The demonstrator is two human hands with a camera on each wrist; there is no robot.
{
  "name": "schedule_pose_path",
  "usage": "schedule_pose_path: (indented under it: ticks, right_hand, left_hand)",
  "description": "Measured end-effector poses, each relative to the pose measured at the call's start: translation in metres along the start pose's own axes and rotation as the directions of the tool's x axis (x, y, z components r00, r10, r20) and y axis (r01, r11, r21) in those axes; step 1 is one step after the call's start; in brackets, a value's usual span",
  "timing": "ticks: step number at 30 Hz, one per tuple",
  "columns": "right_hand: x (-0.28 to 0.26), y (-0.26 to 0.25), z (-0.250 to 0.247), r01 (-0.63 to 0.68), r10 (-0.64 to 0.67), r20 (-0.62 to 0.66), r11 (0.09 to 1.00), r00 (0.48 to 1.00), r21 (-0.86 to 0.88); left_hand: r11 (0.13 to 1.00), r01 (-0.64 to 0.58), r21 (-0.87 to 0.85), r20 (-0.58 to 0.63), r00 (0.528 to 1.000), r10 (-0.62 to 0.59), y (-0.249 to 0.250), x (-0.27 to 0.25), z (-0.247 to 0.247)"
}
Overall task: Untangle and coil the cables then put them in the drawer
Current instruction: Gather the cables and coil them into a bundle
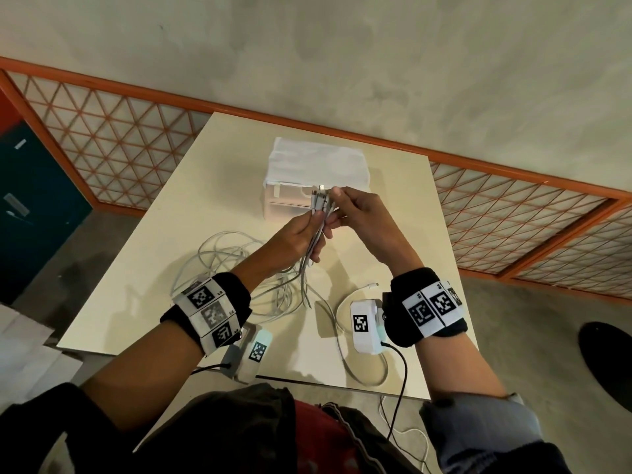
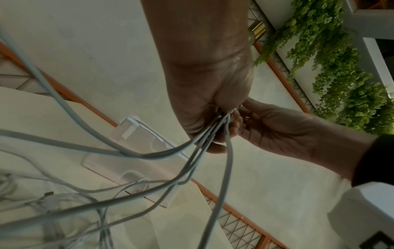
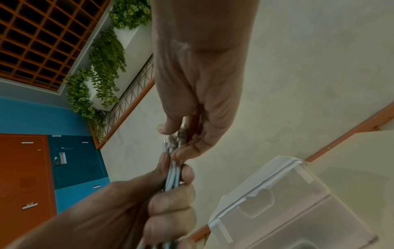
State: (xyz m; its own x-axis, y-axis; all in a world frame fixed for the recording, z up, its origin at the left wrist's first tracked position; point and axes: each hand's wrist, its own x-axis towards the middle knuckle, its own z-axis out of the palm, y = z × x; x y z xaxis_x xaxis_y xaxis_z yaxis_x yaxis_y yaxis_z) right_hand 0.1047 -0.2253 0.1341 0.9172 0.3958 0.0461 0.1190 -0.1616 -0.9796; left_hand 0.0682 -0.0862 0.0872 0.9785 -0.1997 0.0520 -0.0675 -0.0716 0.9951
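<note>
Several white cables (image 1: pixel 316 213) are gathered into a bundle above the table, plug ends up. My left hand (image 1: pixel 304 230) grips the bundle below the plugs. My right hand (image 1: pixel 345 206) pinches the plug ends (image 3: pixel 172 143) at the top. From the left hand the cables (image 2: pixel 213 134) hang down into a loose tangle (image 1: pixel 239 268) on the table's left half. A translucent plastic drawer box (image 1: pixel 314 172) stands at the table's far side, just behind both hands, and shows in the right wrist view (image 3: pixel 298 202) too.
One more white cable (image 1: pixel 345 336) loops on the cream table (image 1: pixel 393 234) near its front edge, under my right wrist. An orange lattice railing (image 1: pixel 113 138) runs behind the table. Blue and orange lockers (image 3: pixel 42 168) stand to the left.
</note>
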Motion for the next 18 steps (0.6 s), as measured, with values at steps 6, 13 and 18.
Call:
schedule_pose_path:
  ticks: [6, 13, 18]
  right_hand:
    - [0.002, 0.002, -0.005, -0.011, 0.011, 0.028, 1.000, 1.000, -0.016]
    - [0.002, 0.003, -0.002, 0.024, -0.023, -0.009, 0.999, 1.000, 0.033]
    - [-0.001, 0.005, 0.008, -0.010, 0.009, -0.035, 1.000, 0.999, -0.025]
  left_hand:
    - [1.000, 0.000, 0.004, 0.001, 1.000, 0.000, 0.003, -0.002, -0.002]
    - [0.990, 0.073, -0.125, 0.084, 0.995, -0.062, 0.012, -0.008, -0.004]
    - [0.977, 0.068, -0.203, 0.017, 0.998, -0.066, 0.017, -0.004, -0.004]
